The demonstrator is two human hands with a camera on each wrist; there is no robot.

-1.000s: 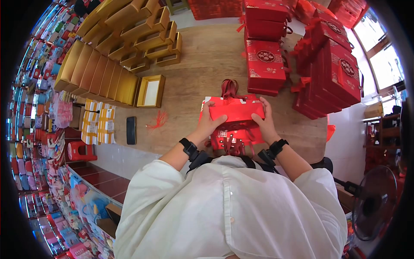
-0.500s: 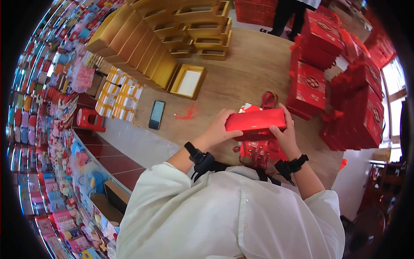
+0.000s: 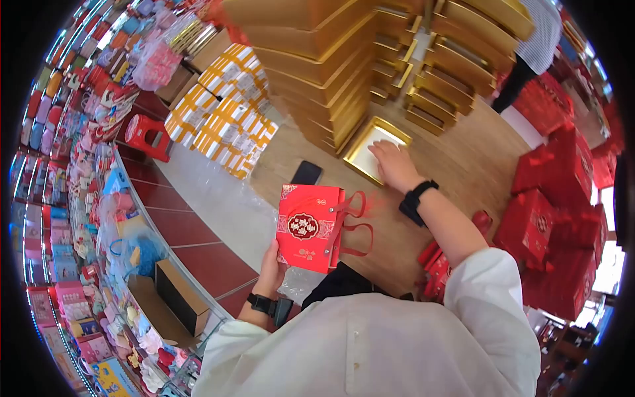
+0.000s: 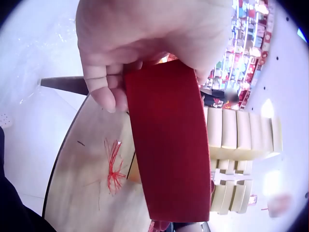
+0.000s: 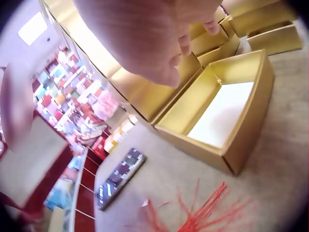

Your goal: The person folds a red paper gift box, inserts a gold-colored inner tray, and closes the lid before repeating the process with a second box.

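My left hand grips a red gift bag by its lower left edge, out to the left over the table's near side. The bag has a dark oval emblem and two red ribbon handles pointing right. In the left wrist view its plain red narrow side faces the camera, with curled fingers at its edge. My right hand reaches over an open golden box with a white bottom. Its fingers are loosely extended and hold nothing; in the right wrist view they hover above the box wall.
Tall stacks of golden boxes rise right behind the open box. A phone and red strings lie on the table. Red gift boxes are piled at the right. Another person stands behind the table.
Both hands held the red gift bag in front of the body. The right hand has let go and moved to the golden box; the left has carried the bag leftward. The head view has turned left.
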